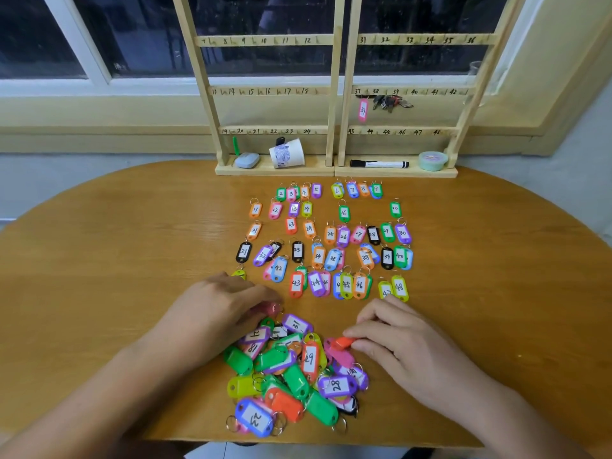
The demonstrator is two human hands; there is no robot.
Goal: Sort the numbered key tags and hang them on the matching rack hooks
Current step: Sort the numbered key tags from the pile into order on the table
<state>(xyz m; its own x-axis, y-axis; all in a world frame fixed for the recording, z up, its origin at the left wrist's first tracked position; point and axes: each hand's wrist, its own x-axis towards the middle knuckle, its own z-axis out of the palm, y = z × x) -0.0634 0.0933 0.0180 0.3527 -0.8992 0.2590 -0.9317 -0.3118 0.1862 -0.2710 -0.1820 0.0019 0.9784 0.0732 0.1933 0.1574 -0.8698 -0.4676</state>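
**Both hands in the pile of tags, 1 tag on the rack**

At the near left, the left hand [225, 313] lies on the wooden surface [132, 243], its fingers curled down and gripping a pink tag [273, 308] at the upper left edge of the pile of tags [291, 372]. A yellow tag [238, 274] shows just behind its knuckles, partly hidden.

The pile sits between the 2 hands, near the front edge: a loose heap of green, purple, orange, yellow and blue tags, some face up (22, 28, 29 and 31 can be read) and some blank side up.

To the right, the right hand [407, 339] pinches an orange tag [344, 342] between thumb and fingertips at the pile's right edge.

Behind the hands, the rows of tags [328, 240] lie flat in number order, low numbers farthest away and 43 to 48 nearest; several overlap.

At the back of the surface stands the rack [333, 111], 2 frames side by side against the window [132, 34], with numbers written on the bars. On the left base lie a green pen [235, 145], a grey case [246, 160] and a tipped paper cup [287, 153]. On the right frame, tag 37 [363, 110] hangs under its number, with a bunch of keys [390, 102] beside it. Below lie a black marker [379, 164] and a green tub [433, 160].
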